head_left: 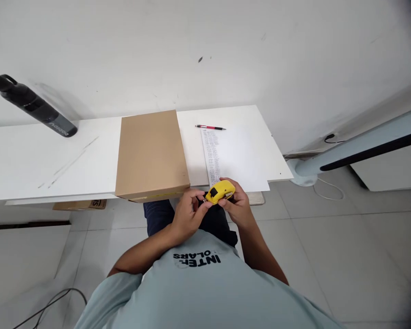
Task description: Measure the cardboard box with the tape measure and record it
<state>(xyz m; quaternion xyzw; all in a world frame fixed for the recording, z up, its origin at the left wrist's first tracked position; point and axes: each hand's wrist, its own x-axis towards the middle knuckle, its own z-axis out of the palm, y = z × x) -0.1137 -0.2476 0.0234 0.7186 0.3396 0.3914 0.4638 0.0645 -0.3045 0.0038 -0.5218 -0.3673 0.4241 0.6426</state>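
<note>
A yellow tape measure point(222, 190) with black parts is held in front of my body, just off the near edge of the table. My right hand point(239, 205) grips its case from the right side. At its left end, my left hand point(189, 211) pinches the small metal tip of the tape with thumb and fingers. Just beyond my left hand lies a closed brown cardboard box point(150, 153). A sheet of paper point(243, 155) with handwriting down its left side is beyond the tape measure, and a red and black pen point(210, 127) lies at its top edge.
A white table point(89, 160) runs along the wall. On its left a dark bottle point(37, 107) stands near the wall. A pale blue pole with a round base point(299, 171) rises from the floor at right. Another box point(78, 204) shows under the table.
</note>
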